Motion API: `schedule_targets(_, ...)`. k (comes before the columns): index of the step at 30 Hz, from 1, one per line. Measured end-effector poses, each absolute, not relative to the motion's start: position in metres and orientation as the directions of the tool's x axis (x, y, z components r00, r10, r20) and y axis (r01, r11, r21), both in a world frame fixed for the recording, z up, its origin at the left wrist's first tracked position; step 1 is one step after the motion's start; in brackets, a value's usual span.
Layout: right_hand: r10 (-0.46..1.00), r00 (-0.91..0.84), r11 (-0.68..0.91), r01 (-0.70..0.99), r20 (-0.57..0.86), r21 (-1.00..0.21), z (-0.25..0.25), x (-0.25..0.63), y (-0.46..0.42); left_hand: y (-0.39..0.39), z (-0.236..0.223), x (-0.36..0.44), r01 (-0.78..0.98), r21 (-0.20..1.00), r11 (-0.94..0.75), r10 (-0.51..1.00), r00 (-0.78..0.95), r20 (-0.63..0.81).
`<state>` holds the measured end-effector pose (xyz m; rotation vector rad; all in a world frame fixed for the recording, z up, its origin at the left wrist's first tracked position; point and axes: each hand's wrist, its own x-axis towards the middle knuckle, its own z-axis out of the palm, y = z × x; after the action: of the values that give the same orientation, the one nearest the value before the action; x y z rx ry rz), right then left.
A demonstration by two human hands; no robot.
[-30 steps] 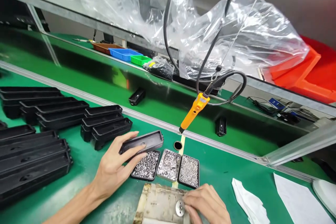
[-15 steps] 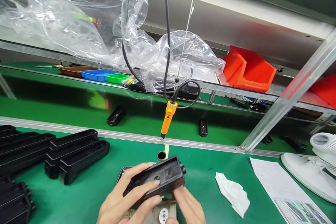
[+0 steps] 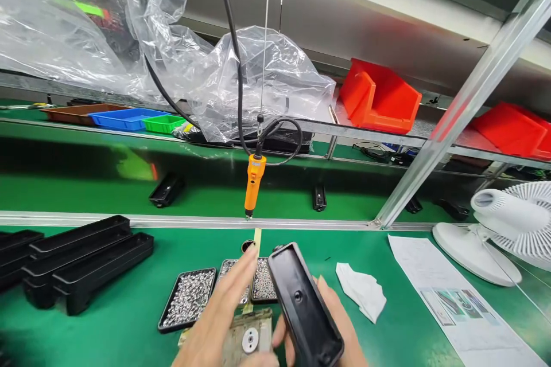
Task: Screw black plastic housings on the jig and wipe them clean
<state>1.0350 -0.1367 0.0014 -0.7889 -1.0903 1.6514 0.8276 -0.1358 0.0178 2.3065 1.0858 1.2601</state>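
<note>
A long black plastic housing (image 3: 301, 304) stands tilted over the bench with its hollow side facing me. My right hand (image 3: 338, 321) grips it from behind and along its sides. Just left of the housing, my left hand (image 3: 221, 318) has its fingers stretched out, apart from it and holding nothing. Between my hands sits a worn beige fixture block (image 3: 232, 332) bearing a round white disc (image 3: 250, 340). Behind the left hand are black trays of small metal parts, one on the left (image 3: 189, 298) and another to the right (image 3: 263, 281).
An orange electric screwdriver (image 3: 253, 183) hangs above the bench's back rail. Several black housings (image 3: 99, 264) lie at left. To the right are a crumpled white cloth (image 3: 361, 292), a printed sheet (image 3: 456, 292) and a white fan (image 3: 486, 241). A red bin (image 3: 379, 97) sits on the shelf.
The housing has turned more upright and shifted right in my right hand. My left hand has let go of it. The view has swung right, and the metal-part trays now show.
</note>
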Motion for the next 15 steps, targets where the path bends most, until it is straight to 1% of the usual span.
schedule_targets(1,0.907,-0.419,-0.222,-0.391,-0.042,-0.893,0.004,1.036,-0.136,-0.132,0.022,0.820,0.463,0.598,-0.655,0.755,0.354,0.553)
schedule_targets(3,0.842,-0.534,-0.341,-0.418,-0.076,-0.842,0.007,1.036,-0.137,-0.125,0.026,0.807,0.428,0.680,-0.596,0.796,0.423,0.432)
schedule_targets(5,0.831,-0.553,-0.362,-0.462,-0.055,-0.809,0.010,1.035,-0.137,-0.121,0.027,0.800,0.400,0.782,-0.479,0.852,0.427,0.304)
schedule_targets(7,0.863,-0.505,-0.285,-0.491,0.003,-0.823,0.014,1.036,-0.136,-0.119,0.025,0.797,0.353,0.871,-0.343,0.910,0.355,0.214)
schedule_targets(9,0.895,-0.438,-0.134,-0.440,0.083,-0.888,0.019,1.040,-0.134,-0.118,0.024,0.796,0.296,0.922,-0.249,0.946,0.280,0.165)
schedule_targets(11,0.915,-0.382,0.014,-0.294,0.130,-0.956,0.019,1.045,-0.134,-0.118,0.020,0.794,0.293,0.931,-0.217,0.958,0.245,0.147)
schedule_targets(12,0.922,-0.363,0.061,-0.208,0.135,-0.976,0.017,1.046,-0.134,-0.118,0.017,0.792,0.314,0.924,-0.218,0.960,0.238,0.146)
schedule_targets(15,0.938,-0.322,0.149,0.030,0.131,-0.988,0.001,1.051,-0.139,-0.121,0.002,0.783,0.403,0.873,-0.277,0.951,0.248,0.187)
